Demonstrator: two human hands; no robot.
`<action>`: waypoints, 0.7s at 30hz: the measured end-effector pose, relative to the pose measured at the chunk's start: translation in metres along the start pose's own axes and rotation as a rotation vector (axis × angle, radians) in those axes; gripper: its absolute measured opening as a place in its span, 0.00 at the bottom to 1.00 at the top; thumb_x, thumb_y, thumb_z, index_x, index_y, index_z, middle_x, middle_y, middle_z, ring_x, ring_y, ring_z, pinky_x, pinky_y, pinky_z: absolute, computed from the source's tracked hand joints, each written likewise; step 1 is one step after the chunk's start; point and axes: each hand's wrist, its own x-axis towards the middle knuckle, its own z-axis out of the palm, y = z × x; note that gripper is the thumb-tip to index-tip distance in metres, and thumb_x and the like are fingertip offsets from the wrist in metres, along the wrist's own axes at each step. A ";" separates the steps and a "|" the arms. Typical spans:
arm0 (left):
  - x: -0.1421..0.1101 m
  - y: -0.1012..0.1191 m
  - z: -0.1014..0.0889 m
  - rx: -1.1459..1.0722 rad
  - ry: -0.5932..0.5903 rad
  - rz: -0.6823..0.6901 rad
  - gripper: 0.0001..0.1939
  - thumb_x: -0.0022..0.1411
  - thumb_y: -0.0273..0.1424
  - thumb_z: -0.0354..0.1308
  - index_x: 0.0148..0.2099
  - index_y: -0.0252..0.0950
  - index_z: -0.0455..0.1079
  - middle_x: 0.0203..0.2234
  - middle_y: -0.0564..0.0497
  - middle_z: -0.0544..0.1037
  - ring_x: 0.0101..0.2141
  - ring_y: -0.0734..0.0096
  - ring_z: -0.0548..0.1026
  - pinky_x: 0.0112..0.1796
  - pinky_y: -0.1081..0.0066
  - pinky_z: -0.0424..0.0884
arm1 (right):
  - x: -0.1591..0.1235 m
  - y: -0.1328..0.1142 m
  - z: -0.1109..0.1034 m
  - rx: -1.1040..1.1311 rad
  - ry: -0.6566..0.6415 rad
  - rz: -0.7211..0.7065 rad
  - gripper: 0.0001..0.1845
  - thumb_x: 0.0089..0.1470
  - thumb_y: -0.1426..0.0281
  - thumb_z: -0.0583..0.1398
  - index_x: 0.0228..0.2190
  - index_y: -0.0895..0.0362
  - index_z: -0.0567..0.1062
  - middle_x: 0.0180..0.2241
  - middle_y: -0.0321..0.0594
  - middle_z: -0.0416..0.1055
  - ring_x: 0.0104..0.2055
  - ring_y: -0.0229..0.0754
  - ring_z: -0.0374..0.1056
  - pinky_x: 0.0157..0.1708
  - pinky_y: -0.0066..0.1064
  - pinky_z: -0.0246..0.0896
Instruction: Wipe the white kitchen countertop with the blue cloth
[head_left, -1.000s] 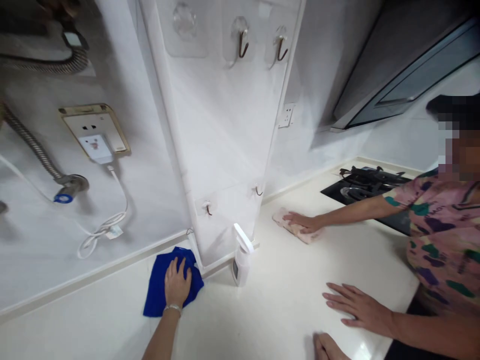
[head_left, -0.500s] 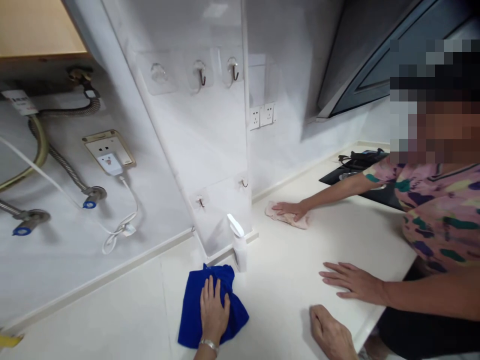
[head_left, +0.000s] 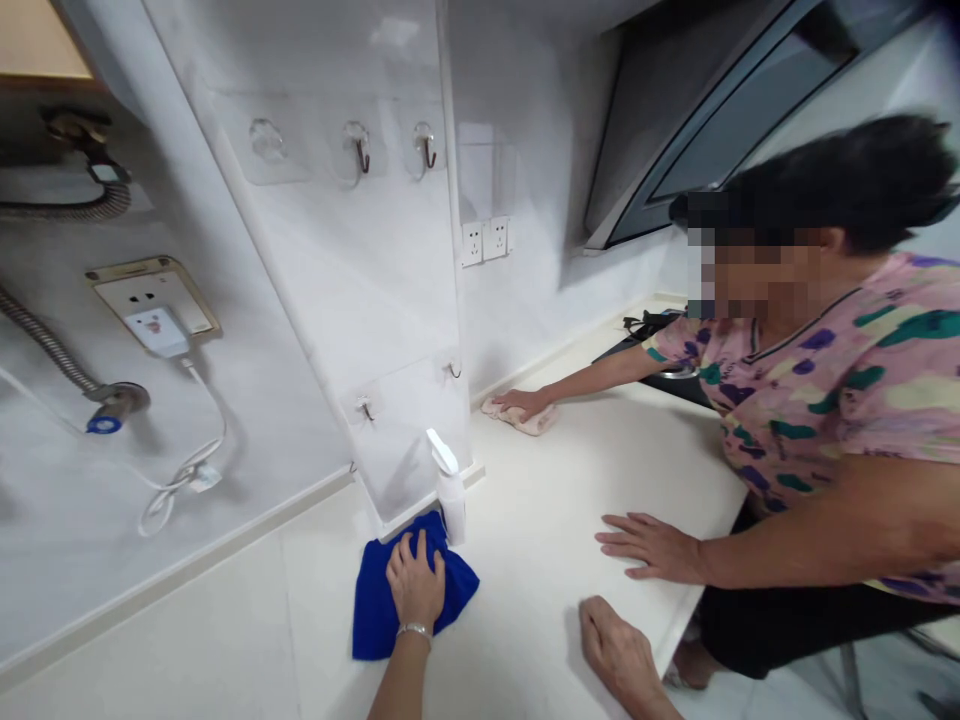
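Observation:
My left hand [head_left: 417, 582], with a bracelet at its wrist, presses palm down on a blue cloth [head_left: 373, 610] on the white countertop [head_left: 517, 600]. Its fingers bend a little over the bunched cloth, close to the wall corner. Just beyond the fingertips, a white spray bottle [head_left: 451, 500] stands upright against the corner ledge. To the right, my right hand [head_left: 619, 650] rests on the counter near its front edge, curled into a fist with nothing seen in it.
A co-worker's hand [head_left: 525, 402] presses a pale pink cloth [head_left: 536, 422] by the back wall; their other hand [head_left: 652, 548] lies flat near mine. Behind their arm is a black cooktop [head_left: 619, 347]. Hooks [head_left: 360, 150], a plugged-in socket [head_left: 154, 305] and pipes line the walls.
My left hand and the blue cloth have moved forward, closer to the corner and bottle. The co-worker's hand has slid the pink cloth slightly along the wall. The view has turned right.

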 end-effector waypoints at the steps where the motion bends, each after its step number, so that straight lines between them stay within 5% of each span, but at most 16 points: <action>1: 0.001 0.001 0.000 0.000 0.007 -0.006 0.24 0.68 0.37 0.44 0.63 0.39 0.65 0.60 0.39 0.68 0.59 0.48 0.64 0.58 0.47 0.64 | 0.000 0.000 0.001 -0.004 0.011 -0.007 0.18 0.66 0.68 0.41 0.28 0.53 0.65 0.25 0.32 0.67 0.24 0.35 0.68 0.25 0.29 0.52; 13: -0.022 -0.003 -0.001 -0.007 -0.002 0.038 0.25 0.68 0.39 0.44 0.62 0.38 0.66 0.64 0.43 0.67 0.64 0.54 0.62 0.62 0.51 0.64 | 0.003 -0.001 0.003 -0.051 0.059 -0.041 0.17 0.66 0.71 0.43 0.28 0.52 0.64 0.25 0.31 0.67 0.23 0.36 0.68 0.25 0.31 0.50; 21: -0.085 -0.005 0.000 0.065 0.066 0.145 0.24 0.68 0.37 0.45 0.64 0.43 0.64 0.63 0.47 0.68 0.63 0.57 0.66 0.58 0.54 0.71 | 0.002 0.000 0.005 0.009 0.116 -0.054 0.15 0.64 0.71 0.44 0.29 0.53 0.65 0.25 0.32 0.68 0.23 0.36 0.69 0.24 0.29 0.51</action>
